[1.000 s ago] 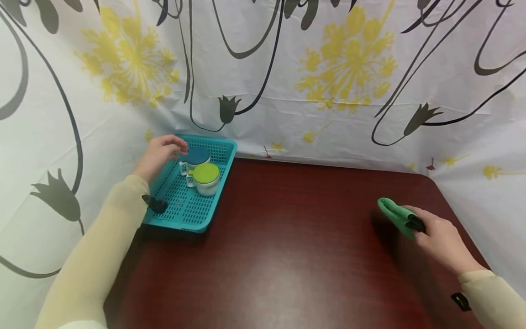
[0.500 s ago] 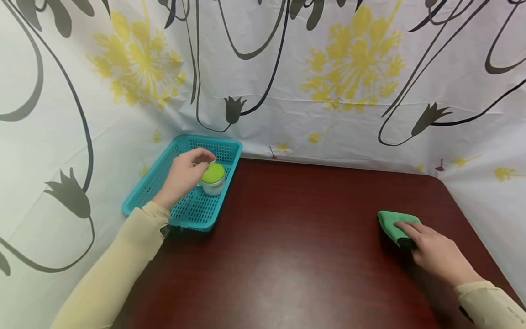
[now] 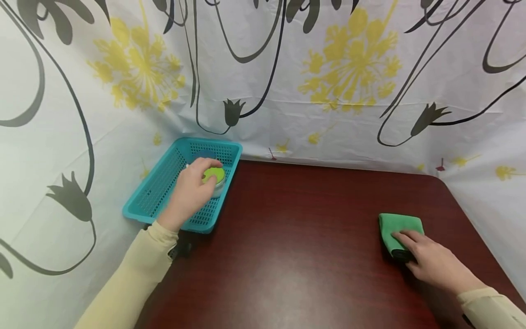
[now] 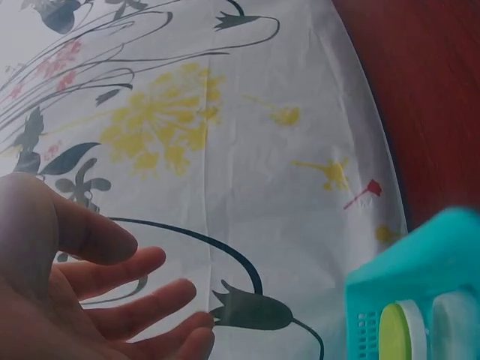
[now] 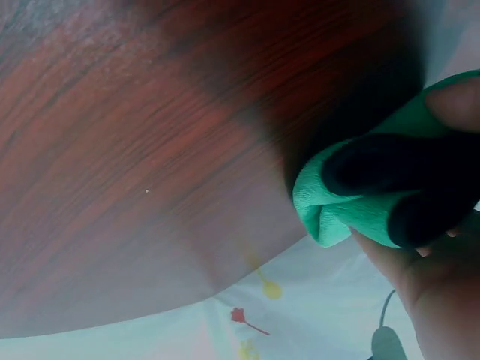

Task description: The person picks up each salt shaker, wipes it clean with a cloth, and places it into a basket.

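Observation:
My left hand (image 3: 186, 194) hovers over the turquoise basket (image 3: 149, 192), with fingers and thumb spread about the lime-green lid (image 3: 215, 173) of a clear cup. Contact with the lid cannot be made out in the head view. In the left wrist view, that hand (image 4: 120, 300) shows loosely spread fingers and nothing between them. Behind the knuckles, a second cup's blue lid (image 3: 203, 154) is mostly hidden. On the right, my other hand (image 3: 437, 262) holds a folded green cloth (image 3: 400, 223) with a black underside. The right wrist view shows the cloth's folded layers (image 5: 330, 195) between thumb and fingers.
The dark red-brown table (image 3: 287, 246) carries the basket at its back left. A white patterned sheet (image 3: 263, 82) hangs behind and along the left side. The table's rounded back right corner (image 3: 435, 180) lies beyond the cloth.
My left hand has moved right and slightly nearer, from beside the blue-lidded cup to over the green-lidded one. The right hand has turned the cloth flatter and lowered it toward the table.

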Tool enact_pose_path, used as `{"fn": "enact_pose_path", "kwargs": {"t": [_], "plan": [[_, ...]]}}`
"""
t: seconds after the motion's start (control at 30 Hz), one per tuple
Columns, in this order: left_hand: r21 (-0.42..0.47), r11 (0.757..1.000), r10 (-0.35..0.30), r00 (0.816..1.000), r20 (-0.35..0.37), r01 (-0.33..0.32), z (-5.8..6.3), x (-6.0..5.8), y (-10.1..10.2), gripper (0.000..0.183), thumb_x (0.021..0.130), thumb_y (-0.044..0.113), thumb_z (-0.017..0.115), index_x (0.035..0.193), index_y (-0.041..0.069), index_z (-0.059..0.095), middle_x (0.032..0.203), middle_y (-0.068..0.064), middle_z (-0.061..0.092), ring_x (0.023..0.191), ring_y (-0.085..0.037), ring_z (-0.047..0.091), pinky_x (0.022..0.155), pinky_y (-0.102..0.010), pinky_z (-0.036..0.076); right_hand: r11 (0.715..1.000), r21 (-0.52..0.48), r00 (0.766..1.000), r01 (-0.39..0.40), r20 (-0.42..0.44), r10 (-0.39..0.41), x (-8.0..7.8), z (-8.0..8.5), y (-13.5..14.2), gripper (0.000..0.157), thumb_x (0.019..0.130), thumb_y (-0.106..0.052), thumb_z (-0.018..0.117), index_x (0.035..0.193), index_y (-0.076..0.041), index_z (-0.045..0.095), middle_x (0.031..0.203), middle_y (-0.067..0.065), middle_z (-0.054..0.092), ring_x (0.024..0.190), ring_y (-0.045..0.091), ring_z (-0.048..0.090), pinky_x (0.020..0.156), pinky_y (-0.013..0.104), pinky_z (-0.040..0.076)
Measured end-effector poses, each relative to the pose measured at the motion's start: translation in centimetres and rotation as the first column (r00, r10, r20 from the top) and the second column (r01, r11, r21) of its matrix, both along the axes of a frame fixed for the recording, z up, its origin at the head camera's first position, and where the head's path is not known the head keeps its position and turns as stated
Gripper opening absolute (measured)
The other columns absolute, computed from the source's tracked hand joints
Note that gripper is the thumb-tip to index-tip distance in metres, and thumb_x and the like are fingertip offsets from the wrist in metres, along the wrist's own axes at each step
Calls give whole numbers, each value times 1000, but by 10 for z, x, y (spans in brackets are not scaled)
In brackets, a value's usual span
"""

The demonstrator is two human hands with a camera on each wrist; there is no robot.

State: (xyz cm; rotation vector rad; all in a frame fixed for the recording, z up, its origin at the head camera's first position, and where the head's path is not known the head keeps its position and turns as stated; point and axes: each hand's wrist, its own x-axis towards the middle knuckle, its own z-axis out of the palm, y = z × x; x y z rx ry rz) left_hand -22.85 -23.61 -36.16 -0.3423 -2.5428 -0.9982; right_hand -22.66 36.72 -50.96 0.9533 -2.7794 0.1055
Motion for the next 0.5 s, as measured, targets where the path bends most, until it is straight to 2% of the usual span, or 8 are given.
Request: {"fn": "enact_pose_path", "kwargs": {"t": [0.07,0.23,0.3,0.37,0.43,0.5], "plan": [[-6,1000,3,1000,-12,-3,-2,3,6,30,96,7,52,123,9,66,127,-8,61,95,-26,57,76,-45,46,1000,24,1000,8,15,-8,2,1,1,79,62,-11,84,135,-1,57,124,20,56,100,37,65,60,43,54],[-14,1000,-8,1000,-25,7,-6,11,18,30,97,10,54,125,8,65,128,-9,61,110,-27,58,86,-50,49,998,53,997,34,66,-37,8,4,2,82,67,-14,82,141,-1,52,133,24,50,112,43,58,57,41,52],[-22,1000,-18,1000,-24,17,-8,13,23,32,98,11,54,128,8,65,130,-9,60,120,-27,56,95,-52,47,998,46,993,42,108,-47,11,4,2,82,72,-16,80,146,-2,47,139,25,45,119,45,53,64,45,54],[-33,999,-25,1000,-9,25,-11,17,27,35,98,13,54,131,9,63,134,-10,59,124,-28,54,98,-54,46,998,32,987,46,154,-51,14,2,2,81,80,-21,78,150,-4,42,145,27,39,125,48,46,73,52,54],[-47,999,-27,999,17,27,-16,20,32,38,99,15,55,136,10,60,137,-10,56,126,-29,52,100,-54,45,998,21,979,54,194,-57,17,-1,2,79,89,-31,74,154,-6,37,150,27,34,130,49,41,81,57,52],[-68,997,-20,999,26,21,-23,23,37,41,99,18,56,140,10,58,140,-12,53,128,-30,50,101,-55,45,998,6,977,65,204,-65,20,-4,1,79,92,-41,70,156,-8,35,152,26,32,132,48,40,84,60,50]]}}
